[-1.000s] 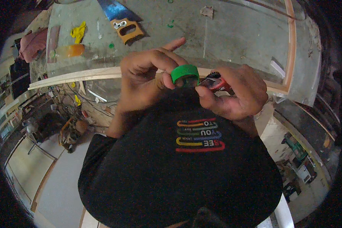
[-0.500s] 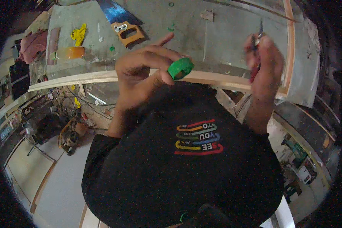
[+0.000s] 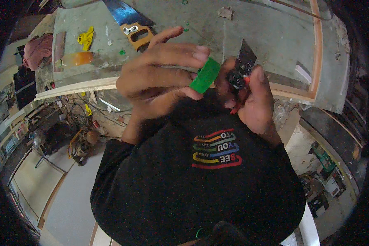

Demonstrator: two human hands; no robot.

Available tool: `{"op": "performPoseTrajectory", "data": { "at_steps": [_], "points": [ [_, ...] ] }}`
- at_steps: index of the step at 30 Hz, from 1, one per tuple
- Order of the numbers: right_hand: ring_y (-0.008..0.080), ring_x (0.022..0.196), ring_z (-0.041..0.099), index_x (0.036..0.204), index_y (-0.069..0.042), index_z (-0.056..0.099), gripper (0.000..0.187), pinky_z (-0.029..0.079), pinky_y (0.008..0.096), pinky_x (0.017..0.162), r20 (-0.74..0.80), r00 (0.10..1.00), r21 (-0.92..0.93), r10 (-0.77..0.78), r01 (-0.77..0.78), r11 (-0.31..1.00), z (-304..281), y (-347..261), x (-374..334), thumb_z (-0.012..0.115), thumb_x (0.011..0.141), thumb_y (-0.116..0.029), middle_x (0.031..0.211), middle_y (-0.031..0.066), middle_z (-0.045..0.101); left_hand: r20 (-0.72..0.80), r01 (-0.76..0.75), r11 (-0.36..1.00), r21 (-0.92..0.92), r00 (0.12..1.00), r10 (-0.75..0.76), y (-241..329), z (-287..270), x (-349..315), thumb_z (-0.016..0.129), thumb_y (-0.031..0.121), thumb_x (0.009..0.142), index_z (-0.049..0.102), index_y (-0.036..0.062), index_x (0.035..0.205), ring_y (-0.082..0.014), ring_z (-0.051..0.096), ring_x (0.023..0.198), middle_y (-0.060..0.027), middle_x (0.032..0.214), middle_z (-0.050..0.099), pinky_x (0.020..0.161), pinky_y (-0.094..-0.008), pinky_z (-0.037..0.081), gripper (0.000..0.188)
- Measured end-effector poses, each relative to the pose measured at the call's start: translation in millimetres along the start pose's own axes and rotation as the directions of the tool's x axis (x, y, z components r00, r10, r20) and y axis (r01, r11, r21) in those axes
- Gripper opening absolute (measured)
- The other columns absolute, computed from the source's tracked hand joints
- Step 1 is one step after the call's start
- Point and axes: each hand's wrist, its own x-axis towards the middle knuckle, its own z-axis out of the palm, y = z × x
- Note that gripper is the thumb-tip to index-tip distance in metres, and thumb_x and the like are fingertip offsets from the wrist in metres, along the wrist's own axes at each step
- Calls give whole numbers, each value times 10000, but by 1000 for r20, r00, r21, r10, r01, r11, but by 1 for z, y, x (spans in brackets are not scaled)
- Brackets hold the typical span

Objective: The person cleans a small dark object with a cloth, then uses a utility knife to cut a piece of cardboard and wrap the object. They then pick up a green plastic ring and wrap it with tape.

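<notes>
My left hand (image 3: 158,76) pinches a short green ring (image 3: 205,76) between thumb and fingers, its index finger raised. From this side the ring shows as a flat green band. Just right of it, my right hand (image 3: 250,96) is closed round a cutting hand tool (image 3: 242,67) with a wide dark blade pointing up and red on its handle. Its exact kind is not clear. A small gap separates tool and ring. Beyond my left hand lies a handsaw (image 3: 129,24) with a wooden handle, partly covered by that hand.
On the grey worktop (image 3: 180,18) lie a yellow cloth-like scrap (image 3: 85,38), a bottle of orange liquid (image 3: 78,58), small green bits (image 3: 122,52) and a crumpled scrap (image 3: 225,13). A wooden strip (image 3: 82,86) edges the near side. Machinery and cables (image 3: 84,143) clutter the lower left.
My right hand has swung left with the tool, close to the green ring, and the blade now shows its broad side. My left hand has turned the ring and shifted slightly.
</notes>
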Motion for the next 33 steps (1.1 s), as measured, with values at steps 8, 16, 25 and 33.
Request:
{"op": "performPoseTrajectory", "data": {
  "at_steps": [8, 16, 25, 33],
  "points": [
    [103, 537, 555, 896, -6, 644, 772, 391, 230, 465, 134, 991, 134, 8, -26, 991, -1, 2, 0, 332, 940, -711, 712, 66, 649, -14, -112, 992, 54, 994, 113, 1, 0, 0, 810, 154, 755, 704, 71, 907, -324, 697, 1009, -124, 1042, 716, 993, -528, 442, 204],
    [129, 541, 603, 893, 4, 639, 809, 435, 242, 459, 154, 987, 307, -35, -14, 952, -4, 3, 3, 308, 930, -734, 699, 83, 661, 28, -206, 946, 251, 978, 205, 4, -1, 1, 813, 116, 718, 721, 65, 876, -293, 704, 970, -128, 1022, 717, 903, -457, 488, 189],
    [182, 457, 551, 811, 0, 566, 831, 426, 279, 403, 21, 998, 295, 60, -63, 953, 2, 1, 2, 216, 935, -745, 632, 125, 577, -244, 25, 994, 107, 970, 2, 8, 17, -7, 839, 223, 751, 692, 97, 857, -298, 652, 959, -262, 1308, 545, 834, -395, 533, 221],
    [159, 437, 533, 825, -22, 597, 793, 420, 274, 393, -78, 995, 343, 60, -29, 939, -7, 4, 14, 201, 969, -694, 574, 73, 563, -267, 233, 782, -578, 852, -451, 14, 27, -4, 776, 278, 846, 472, 83, 859, -307, 648, 1043, -309, 1367, 488, 900, -456, 540, 362]
  ]
}}
